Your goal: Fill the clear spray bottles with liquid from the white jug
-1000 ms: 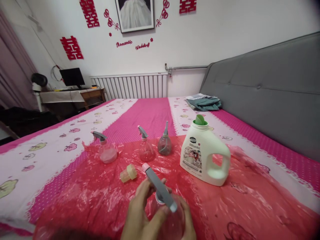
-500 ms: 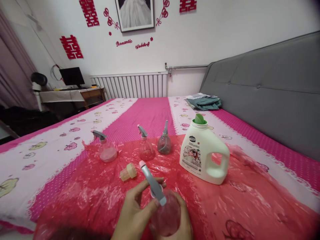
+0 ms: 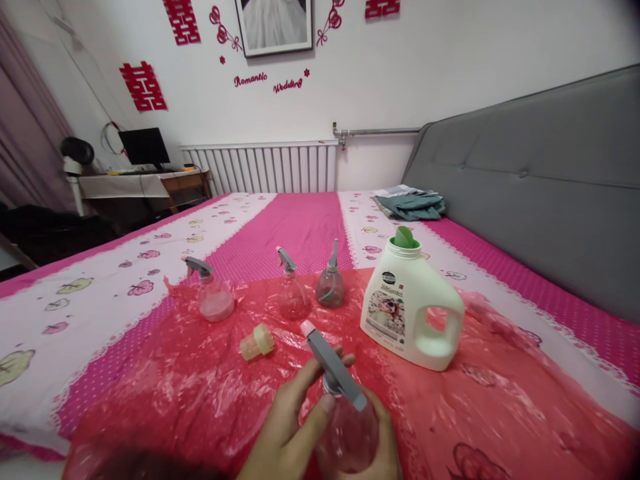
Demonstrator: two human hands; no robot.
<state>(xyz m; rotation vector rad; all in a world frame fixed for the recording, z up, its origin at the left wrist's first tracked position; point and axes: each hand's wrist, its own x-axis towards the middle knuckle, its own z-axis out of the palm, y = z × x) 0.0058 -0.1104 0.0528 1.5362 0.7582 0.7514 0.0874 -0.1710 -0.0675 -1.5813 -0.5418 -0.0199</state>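
Observation:
Both my hands hold a small round clear spray bottle (image 3: 350,433) with a grey trigger head (image 3: 333,367) at the bottom centre. My left hand (image 3: 290,427) pinches the grey head at the bottle's neck. My right hand (image 3: 383,453) wraps the round body from the right. A white detergent jug (image 3: 407,307) with its green spout uncovered stands just beyond on the red plastic sheet (image 3: 200,387). Its pale yellow cap (image 3: 257,342) lies on the sheet to the left.
Three more small spray bottles stand in a row further back: one on the left (image 3: 213,297), one in the middle (image 3: 293,293), a greyer one (image 3: 329,283) on the right. The sheet covers a pink bedspread (image 3: 300,223). Folded clothes (image 3: 413,203) lie by the grey headboard (image 3: 540,180).
The bottle in my hands has shifted slightly right and its grey head has turned a little. My fingers have regripped the neck. Everything else has stayed put.

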